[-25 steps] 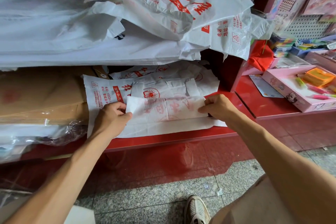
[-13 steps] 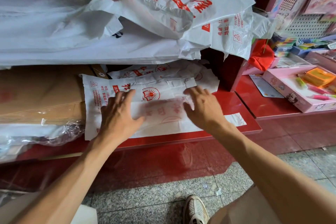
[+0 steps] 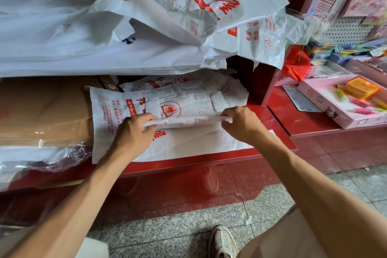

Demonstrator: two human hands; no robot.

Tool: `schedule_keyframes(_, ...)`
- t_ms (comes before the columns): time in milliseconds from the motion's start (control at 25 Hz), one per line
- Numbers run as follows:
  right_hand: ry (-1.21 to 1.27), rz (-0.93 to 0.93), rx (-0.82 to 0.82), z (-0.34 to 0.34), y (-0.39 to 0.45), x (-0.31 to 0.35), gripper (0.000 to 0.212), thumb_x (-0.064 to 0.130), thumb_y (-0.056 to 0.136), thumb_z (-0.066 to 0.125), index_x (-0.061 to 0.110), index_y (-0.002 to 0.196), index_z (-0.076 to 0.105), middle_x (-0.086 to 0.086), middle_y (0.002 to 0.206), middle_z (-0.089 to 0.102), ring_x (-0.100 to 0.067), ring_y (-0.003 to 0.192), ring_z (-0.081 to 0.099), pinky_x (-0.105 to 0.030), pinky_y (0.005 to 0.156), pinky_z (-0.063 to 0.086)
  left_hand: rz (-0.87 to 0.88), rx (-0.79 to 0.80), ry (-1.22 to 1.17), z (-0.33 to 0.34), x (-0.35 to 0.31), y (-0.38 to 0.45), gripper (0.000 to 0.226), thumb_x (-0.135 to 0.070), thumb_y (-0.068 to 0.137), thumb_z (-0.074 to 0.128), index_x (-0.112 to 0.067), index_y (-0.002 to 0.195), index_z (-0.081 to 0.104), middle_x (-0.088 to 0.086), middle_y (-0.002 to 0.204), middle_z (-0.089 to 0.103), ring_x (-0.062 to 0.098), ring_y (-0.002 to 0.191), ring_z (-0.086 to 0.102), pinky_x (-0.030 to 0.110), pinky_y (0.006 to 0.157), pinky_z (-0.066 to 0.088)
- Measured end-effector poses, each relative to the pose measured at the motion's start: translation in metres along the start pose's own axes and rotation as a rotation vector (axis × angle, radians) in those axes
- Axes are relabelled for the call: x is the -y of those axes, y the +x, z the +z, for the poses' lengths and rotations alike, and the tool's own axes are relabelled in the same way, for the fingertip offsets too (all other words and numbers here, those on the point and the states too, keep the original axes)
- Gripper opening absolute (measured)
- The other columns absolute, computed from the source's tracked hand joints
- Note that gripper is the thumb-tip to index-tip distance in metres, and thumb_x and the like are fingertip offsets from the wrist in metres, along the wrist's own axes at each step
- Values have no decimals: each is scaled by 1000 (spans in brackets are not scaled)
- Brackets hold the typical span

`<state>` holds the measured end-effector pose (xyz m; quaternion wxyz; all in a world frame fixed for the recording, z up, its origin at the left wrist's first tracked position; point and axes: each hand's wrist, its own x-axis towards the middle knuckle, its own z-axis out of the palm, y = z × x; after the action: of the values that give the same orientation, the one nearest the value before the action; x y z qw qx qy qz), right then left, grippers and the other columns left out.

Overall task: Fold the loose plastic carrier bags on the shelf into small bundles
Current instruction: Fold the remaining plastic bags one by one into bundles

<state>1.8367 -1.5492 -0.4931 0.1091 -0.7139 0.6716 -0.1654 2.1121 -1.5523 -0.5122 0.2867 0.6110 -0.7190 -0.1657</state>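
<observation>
A white carrier bag with red print, folded into a narrow strip (image 3: 188,121), lies across other flat bags (image 3: 117,109) on the lower red shelf (image 3: 209,160). My left hand (image 3: 134,134) pinches the strip's left end. My right hand (image 3: 240,123) pinches its right end. The strip's edge is lifted a little off the bags under it. A heap of loose white bags with red print (image 3: 188,6) covers the shelf above and hangs over its front.
Flat brown cardboard in clear wrap (image 3: 41,115) fills the shelf's left part. To the right stand a red counter (image 3: 303,119), a pink box of small coloured items (image 3: 345,102) and a red cloth (image 3: 297,65). My shoe (image 3: 222,241) rests on the speckled floor.
Half a second ago both hands pressed flat on the folded bag. Now they have drawn back to its ends, pinching the near edge and lifting it into a narrower strip.
</observation>
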Motion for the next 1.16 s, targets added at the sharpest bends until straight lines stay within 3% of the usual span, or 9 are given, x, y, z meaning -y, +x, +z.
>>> schedule_keyframes(80, 433, 149, -82, -10, 3, -5, 7, 11, 84, 66, 8, 78, 67, -4, 61, 57, -19, 51, 57, -32, 50, 50, -131, -78, -320, -5, 0, 5, 18, -27, 92, 63, -14, 80, 64, 4, 64, 61, 12, 55, 54, 24, 56, 40)
schedule_keyframes(160, 788, 321, -122, -18, 2, -8, 12, 12, 82, 73, 6, 90, 66, -7, 73, 60, -20, 54, 58, -32, 50, 51, -219, -106, -465, -6, 1, 6, 9, -27, 89, 65, -18, 87, 65, 1, 79, 71, 16, 77, 66, 32, 74, 51)
schedule_keyframes(360, 702, 480, 91, -14, 1, -17, 59, 20, 77, 81, 17, 126, 48, -3, 113, 59, -11, 83, 57, -22, 57, 40, -328, -129, -188, 2, 3, 1, 38, -29, 90, 63, -25, 125, 46, 5, 104, 69, 29, 95, 62, 37, 83, 49)
schedule_keyframes(520, 655, 426, 60, -3, 7, -18, 41, 4, 75, 77, 15, 110, 57, -4, 96, 60, -12, 75, 56, -21, 54, 42, -403, 98, -261, -12, 2, 1, 49, -37, 80, 71, -32, 117, 41, 4, 113, 53, 24, 99, 54, 36, 82, 44)
schedule_keyframes(640, 734, 372, -55, -3, 8, -17, 20, -4, 77, 69, 15, 82, 69, 0, 79, 62, -9, 66, 52, -13, 47, 39, -323, 294, -179, -19, -2, -7, 41, -3, 74, 69, -36, 97, 57, -1, 97, 54, 17, 74, 54, 29, 64, 44)
schedule_keyframes(800, 833, 196, -52, -11, 5, -13, 42, -10, 74, 68, 23, 99, 72, 2, 86, 64, -7, 75, 58, -17, 66, 46, -115, 13, -223, -16, -7, -8, 40, 5, 75, 69, -34, 83, 68, 6, 101, 69, 26, 75, 61, 35, 69, 53)
schedule_keyframes(1000, 897, 70, -217, -28, 6, -8, 23, -1, 80, 74, 20, 89, 72, 3, 77, 65, 1, 62, 57, -13, 59, 46, -130, -81, -893, -26, -17, -7, 41, 13, 77, 68, -23, 94, 74, 4, 99, 74, 20, 89, 66, 25, 80, 52)
schedule_keyframes(1080, 901, 78, -214, -31, 3, -10, 13, 7, 81, 76, 19, 83, 72, 1, 78, 65, -2, 63, 59, -13, 57, 46, -154, -96, -880, -27, -15, -6, 42, 12, 79, 67, -23, 101, 74, 0, 100, 75, 12, 89, 67, 19, 80, 52)
schedule_keyframes(1160, 909, 86, -174, -30, 2, -11, 8, 11, 83, 75, 17, 86, 71, 0, 82, 66, -5, 69, 63, -15, 61, 48, -208, -132, -712, -26, -8, -5, 42, 6, 82, 68, -30, 105, 70, -3, 100, 74, 7, 79, 67, 10, 63, 49)
